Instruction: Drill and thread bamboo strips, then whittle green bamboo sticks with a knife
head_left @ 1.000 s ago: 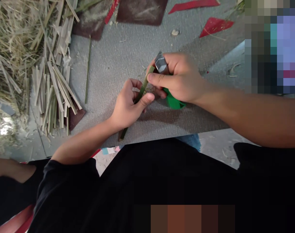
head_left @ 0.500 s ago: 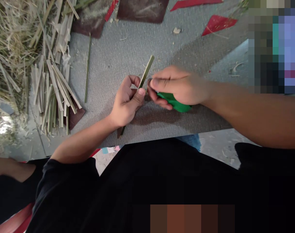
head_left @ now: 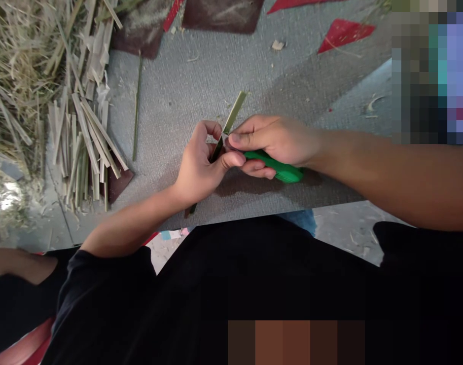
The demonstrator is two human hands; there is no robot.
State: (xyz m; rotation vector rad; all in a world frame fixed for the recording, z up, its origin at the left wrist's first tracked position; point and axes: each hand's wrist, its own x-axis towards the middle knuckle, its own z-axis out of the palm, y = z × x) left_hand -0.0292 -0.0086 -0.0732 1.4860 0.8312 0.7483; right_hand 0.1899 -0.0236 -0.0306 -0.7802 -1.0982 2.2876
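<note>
My left hand (head_left: 201,159) grips a thin greenish bamboo strip (head_left: 235,109) that slants up and to the right, its lower end showing below the wrist. My right hand (head_left: 275,142) is closed around a green-handled knife (head_left: 284,170). The knife's blade, partly hidden by fingers, lies against the strip just above my left hand. My left thumb touches the knife side near the right fingers. Both hands are close together over the grey table (head_left: 170,116), near its front edge.
At left lies a heap of shavings (head_left: 22,61) beside a bundle of cut strips (head_left: 86,147). One loose strip (head_left: 137,111) rests right of them. Brown sheets (head_left: 223,15) and red pieces (head_left: 345,34) lie at the back. Another person's arm (head_left: 22,263) shows at lower left.
My right hand has moved left and slightly down, bringing the knife from beside the strip onto it. My left thumb has shifted right, off the strip towards the knife.
</note>
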